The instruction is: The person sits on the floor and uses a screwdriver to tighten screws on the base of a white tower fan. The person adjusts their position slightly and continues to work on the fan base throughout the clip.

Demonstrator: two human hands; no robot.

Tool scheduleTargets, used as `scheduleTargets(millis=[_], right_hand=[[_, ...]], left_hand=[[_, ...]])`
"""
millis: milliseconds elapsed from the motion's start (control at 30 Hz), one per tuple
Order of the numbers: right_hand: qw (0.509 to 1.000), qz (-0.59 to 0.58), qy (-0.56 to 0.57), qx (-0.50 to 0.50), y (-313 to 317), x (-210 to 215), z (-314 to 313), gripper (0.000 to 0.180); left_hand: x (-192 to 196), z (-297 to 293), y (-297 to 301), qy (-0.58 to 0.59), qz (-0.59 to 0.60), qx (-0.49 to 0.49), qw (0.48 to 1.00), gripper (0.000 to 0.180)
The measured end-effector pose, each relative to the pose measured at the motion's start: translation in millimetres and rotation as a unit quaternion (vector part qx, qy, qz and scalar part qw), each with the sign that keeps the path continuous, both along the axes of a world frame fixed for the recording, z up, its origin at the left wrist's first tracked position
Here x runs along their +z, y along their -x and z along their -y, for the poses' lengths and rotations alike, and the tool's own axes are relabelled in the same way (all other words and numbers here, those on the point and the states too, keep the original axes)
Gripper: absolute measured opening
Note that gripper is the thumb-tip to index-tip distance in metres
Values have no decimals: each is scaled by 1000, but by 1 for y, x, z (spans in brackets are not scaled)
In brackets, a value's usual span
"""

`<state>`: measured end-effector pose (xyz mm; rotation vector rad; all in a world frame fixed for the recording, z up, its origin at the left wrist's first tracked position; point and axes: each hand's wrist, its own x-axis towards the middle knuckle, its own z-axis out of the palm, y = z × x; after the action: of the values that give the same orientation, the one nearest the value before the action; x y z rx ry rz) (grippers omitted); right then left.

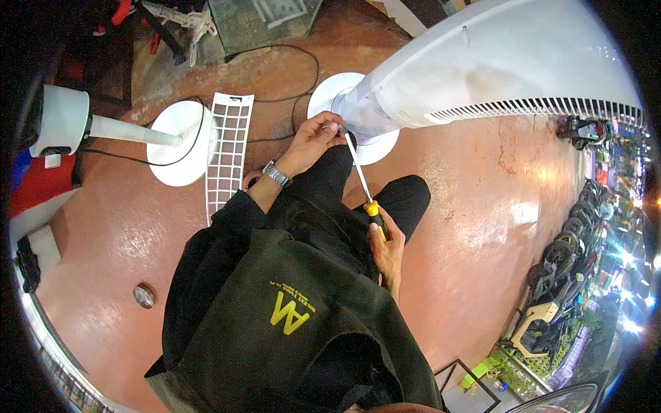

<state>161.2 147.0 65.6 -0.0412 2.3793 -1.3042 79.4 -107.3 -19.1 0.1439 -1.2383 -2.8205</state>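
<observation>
My right hand [389, 251] is wrapped round the yellow and black handle of a screwdriver [361, 175], whose long metal shaft points up and away to the left. By the shaft's far end, the fingers of my left hand [318, 141] are pinched together; whether they hold the tip or some small part is hidden. A metal-band watch [277, 173] sits on that wrist. Just beyond the fingers rises a tall white appliance [482, 62] with a slotted side, on a round white base [337, 93]. A white grid panel [228, 155] lies to the left of my left forearm.
Left of the panel stands another white appliance on a post with a round base [175, 162]. A black cord [318, 65] runs across the reddish floor [475, 261]. A small round metal object [144, 296] lies at the lower left. Parked motorcycles [561, 255] line the right side.
</observation>
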Motion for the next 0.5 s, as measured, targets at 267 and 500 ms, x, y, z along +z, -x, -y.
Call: scheduleTargets(millis=[267,500], right_hand=[[1000,-21,-23,-2,-4,0,-1,39],[993,-71,-89,12,1,17,11,41]], left_hand=[[6,4,-2,44,5,-17,999,16],[1,11,1,149,9,-23,989,14]])
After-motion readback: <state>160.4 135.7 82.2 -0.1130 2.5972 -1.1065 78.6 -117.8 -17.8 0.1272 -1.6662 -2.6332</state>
